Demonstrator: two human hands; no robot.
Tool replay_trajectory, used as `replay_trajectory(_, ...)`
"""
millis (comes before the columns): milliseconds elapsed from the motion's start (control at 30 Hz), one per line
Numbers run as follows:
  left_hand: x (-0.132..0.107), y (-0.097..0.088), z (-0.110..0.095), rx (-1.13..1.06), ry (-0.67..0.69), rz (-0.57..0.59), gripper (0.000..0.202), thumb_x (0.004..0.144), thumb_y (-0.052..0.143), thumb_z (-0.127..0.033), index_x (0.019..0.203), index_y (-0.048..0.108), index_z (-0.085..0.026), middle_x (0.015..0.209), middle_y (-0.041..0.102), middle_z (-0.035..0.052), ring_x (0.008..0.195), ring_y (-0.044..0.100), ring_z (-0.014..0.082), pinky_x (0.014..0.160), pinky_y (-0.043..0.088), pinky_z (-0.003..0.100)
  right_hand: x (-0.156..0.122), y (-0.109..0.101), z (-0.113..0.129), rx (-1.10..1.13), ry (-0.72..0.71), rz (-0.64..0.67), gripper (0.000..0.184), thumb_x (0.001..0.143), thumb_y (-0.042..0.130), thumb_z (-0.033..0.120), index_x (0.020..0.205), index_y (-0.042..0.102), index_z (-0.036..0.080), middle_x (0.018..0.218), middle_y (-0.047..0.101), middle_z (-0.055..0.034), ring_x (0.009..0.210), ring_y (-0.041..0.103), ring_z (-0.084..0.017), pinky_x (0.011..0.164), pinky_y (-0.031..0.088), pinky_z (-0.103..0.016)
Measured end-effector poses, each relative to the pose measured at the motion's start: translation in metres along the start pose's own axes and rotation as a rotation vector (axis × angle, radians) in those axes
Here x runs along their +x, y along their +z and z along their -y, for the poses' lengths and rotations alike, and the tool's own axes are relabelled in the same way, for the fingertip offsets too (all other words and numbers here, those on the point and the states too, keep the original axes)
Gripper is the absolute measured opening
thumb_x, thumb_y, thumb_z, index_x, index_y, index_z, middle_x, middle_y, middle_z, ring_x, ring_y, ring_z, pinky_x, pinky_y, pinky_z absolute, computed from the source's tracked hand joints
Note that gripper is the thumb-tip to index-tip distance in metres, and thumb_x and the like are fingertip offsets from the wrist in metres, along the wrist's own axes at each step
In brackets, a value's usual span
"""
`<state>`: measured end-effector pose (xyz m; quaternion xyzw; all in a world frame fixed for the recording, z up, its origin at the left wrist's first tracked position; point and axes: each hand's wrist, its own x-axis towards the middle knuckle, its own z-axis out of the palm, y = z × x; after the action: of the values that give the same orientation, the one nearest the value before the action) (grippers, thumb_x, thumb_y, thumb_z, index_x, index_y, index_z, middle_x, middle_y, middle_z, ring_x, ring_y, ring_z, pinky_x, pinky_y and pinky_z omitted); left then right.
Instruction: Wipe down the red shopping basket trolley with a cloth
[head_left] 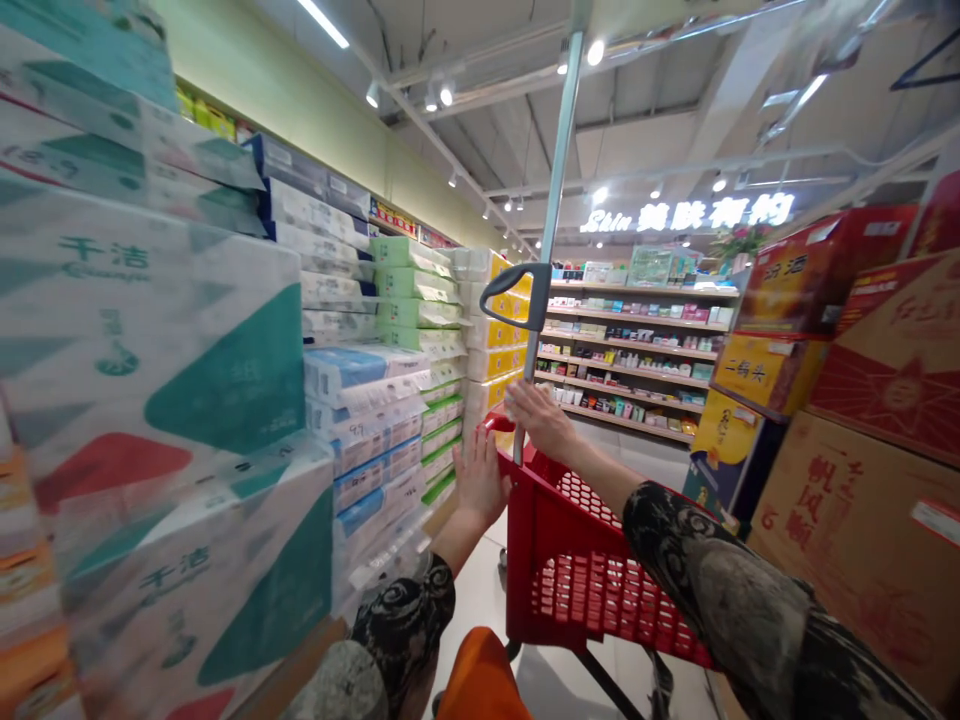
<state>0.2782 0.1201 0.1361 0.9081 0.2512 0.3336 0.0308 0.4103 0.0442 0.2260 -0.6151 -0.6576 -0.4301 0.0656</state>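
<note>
A red plastic shopping basket on wheels point(600, 580) stands in front of me, with a metal pole point(559, 170) rising from its near corner. A dark grey loop handle point(517, 297) sits partway up the pole. My left hand point(480, 478) lies with straight fingers against the basket's red corner, left of the pole. Slightly higher, my right hand point(546, 422) rests across the lower pole with its fingers stretched out, not wrapped round it. Its palm side is hidden. Both forearms wear dark patterned sleeves.
Large tissue packs point(150, 320) are piled along the left, with green packs point(412, 290) farther on. Cardboard cartons point(862, 540) and red boxes point(825, 265) line the right. Shelves of small goods point(630, 345) cross the back. Something orange point(484, 680) shows at the bottom.
</note>
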Motion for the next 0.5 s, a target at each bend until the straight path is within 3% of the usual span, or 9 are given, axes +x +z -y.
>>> replay_trajectory(100,0.003,-0.002,-0.005,0.003,0.018,-0.047,0.072,0.077,0.052,-0.029,0.142,0.024,-0.011,0.151,0.020,0.0144,0.140,0.015,0.0262,0.110,0.014,0.055,0.041,-0.026,-0.029,-0.075,0.143,-0.157,0.043,0.089,0.034,0.006,0.129,0.048,0.013,0.142,0.039,-0.0140,0.137,0.023,-0.025,0.109,0.026,-0.050)
replay_trajectory(200,0.003,-0.006,-0.010,-0.012,0.030,-0.060,0.071,0.077,0.052,-0.027,0.141,0.025,-0.011,0.151,0.020,0.0140,0.140,0.015,0.0271,0.110,0.014,0.056,0.059,-0.037,-0.041,-0.120,0.159,-0.149,0.042,0.089,0.034,0.006,0.128,0.049,0.012,0.142,0.039,-0.0140,0.138,0.021,-0.026,0.109,0.025,-0.052)
replay_trajectory(267,-0.001,-0.007,-0.010,-0.023,0.046,-0.049,0.072,0.076,0.051,-0.026,0.141,0.025,-0.010,0.151,0.019,0.0143,0.140,0.014,0.0271,0.110,0.013,0.057,0.047,-0.030,-0.032,-0.130,0.118,-0.080,0.040,0.089,0.035,0.007,0.125,0.052,0.011,0.140,0.042,-0.0145,0.137,0.023,-0.027,0.109,0.028,-0.051)
replay_trajectory(500,-0.024,0.008,0.007,0.012,0.000,0.056,0.072,0.076,0.049,-0.023,0.142,0.023,-0.009,0.151,0.020,0.0152,0.140,0.014,0.0262,0.110,0.013,0.056,-0.044,0.029,0.033,-0.067,-0.020,0.098,0.039,0.086,0.040,0.006,0.122,0.055,0.009,0.135,0.049,-0.0142,0.132,0.035,-0.029,0.105,0.036,-0.048)
